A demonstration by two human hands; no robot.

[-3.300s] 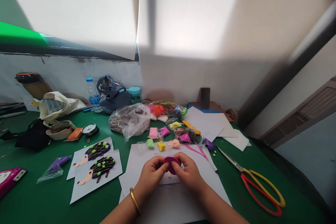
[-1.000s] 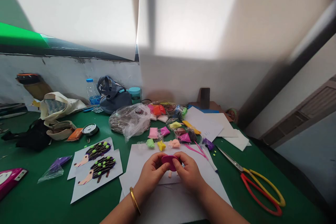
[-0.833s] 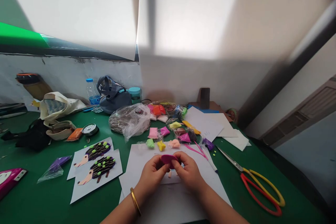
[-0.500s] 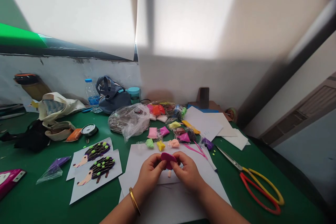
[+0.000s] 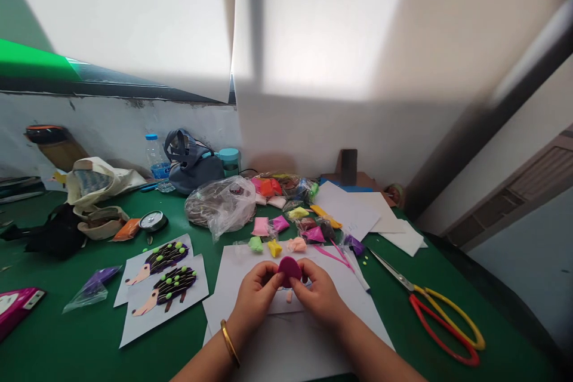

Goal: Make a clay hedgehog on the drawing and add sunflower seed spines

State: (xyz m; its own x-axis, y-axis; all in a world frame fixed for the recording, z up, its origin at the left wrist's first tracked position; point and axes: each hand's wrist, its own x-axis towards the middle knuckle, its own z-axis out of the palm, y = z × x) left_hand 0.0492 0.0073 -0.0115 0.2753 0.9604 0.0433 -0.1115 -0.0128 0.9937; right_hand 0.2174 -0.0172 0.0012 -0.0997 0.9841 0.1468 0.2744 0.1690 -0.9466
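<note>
A flat, rounded disc of magenta modelling clay [image 5: 290, 270] is pinched between the fingers and thumbs of both hands, above white paper. My left hand [image 5: 259, 287], with a gold bangle at its wrist, is closed on the disc's left side. My right hand [image 5: 319, 289] grips its right side. Beneath the hands lies a white sheet [image 5: 233, 271] with a small peach-coloured piece [image 5: 289, 296] on it; the rest of what lies there is hidden. Just beyond the fingers are lumps of green clay [image 5: 255, 244], yellow clay [image 5: 274, 248] and peach clay [image 5: 296, 244] on wrappers.
Large scissors [image 5: 430, 304] with red and yellow handles lie open at the right. Two hedgehog pictures [image 5: 134, 325] are on the left. Several clay packets [image 5: 314, 234], a clear plastic bag [image 5: 221, 206], a blue bag [image 5: 190, 170] and a pink tool-like strip [image 5: 347, 259] lie beyond.
The magenta clay disc has turned in the fingers and now stands more upright, shifted slightly right, its rounded face showing more. Both hands have stayed almost in place.
</note>
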